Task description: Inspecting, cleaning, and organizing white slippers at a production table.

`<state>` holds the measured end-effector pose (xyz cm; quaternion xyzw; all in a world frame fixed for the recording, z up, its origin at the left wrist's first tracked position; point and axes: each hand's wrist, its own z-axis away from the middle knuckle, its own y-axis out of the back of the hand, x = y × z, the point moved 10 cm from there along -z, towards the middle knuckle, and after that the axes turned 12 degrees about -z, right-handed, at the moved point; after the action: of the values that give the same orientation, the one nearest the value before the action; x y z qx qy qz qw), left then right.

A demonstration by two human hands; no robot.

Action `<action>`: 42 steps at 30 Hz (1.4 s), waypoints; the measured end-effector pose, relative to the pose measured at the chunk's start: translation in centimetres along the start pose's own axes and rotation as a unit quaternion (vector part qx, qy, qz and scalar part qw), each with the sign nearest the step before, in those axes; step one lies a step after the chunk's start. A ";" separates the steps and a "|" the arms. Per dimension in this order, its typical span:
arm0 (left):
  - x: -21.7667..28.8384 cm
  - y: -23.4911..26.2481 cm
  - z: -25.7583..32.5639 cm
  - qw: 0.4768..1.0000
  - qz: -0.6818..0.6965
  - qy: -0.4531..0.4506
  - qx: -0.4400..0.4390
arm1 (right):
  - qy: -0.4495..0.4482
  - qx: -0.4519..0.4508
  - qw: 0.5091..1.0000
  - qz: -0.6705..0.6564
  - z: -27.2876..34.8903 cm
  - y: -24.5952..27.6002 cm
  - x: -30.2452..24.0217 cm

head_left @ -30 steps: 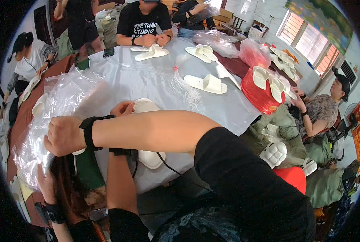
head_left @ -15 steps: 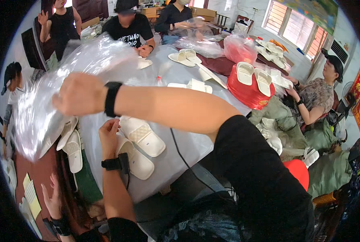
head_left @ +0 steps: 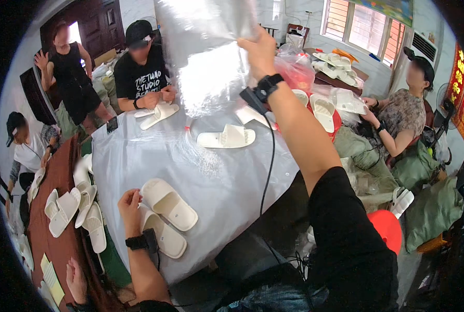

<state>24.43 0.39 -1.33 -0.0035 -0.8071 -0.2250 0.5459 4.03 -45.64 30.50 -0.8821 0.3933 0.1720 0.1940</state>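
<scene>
High over the table, my right hand [head_left: 258, 49] is closed on a large clear plastic bag [head_left: 206, 78]. The bag hangs down in front of a co-worker and hides part of the far side. On the table's left part, my left hand [head_left: 130, 208] has its fingers curled together; what they hold, if anything, cannot be made out. Beside it lie two cream slippers, an upper slipper [head_left: 177, 208] and a lower slipper [head_left: 164, 238], with the hand next to their toe ends. Farther back, another cream slipper [head_left: 226, 137] lies on its own.
Grey plastic sheeting [head_left: 216, 192] covers the table. Several slippers lie along its left edge and on a brown cloth [head_left: 42, 221]. A red stand [head_left: 337, 122] bears slippers at right. Another person's hand [head_left: 76, 281] shows at lower left. A co-worker [head_left: 147, 73] handles slippers across the table.
My right arm has swung from the left across to the right and up, carrying the clear bag off the left side. My left hand stays beside the two slippers.
</scene>
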 end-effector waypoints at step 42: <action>-1.4 -0.5 -0.4 0.997 -0.072 0.036 -0.011 | -0.257 0.310 0.827 -0.392 9.9 38.2 17.3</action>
<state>25.25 0.08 -2.61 0.0566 -0.7829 -0.2721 0.5566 -15.61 -75.25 6.12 -0.7795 -0.0169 0.1710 0.6023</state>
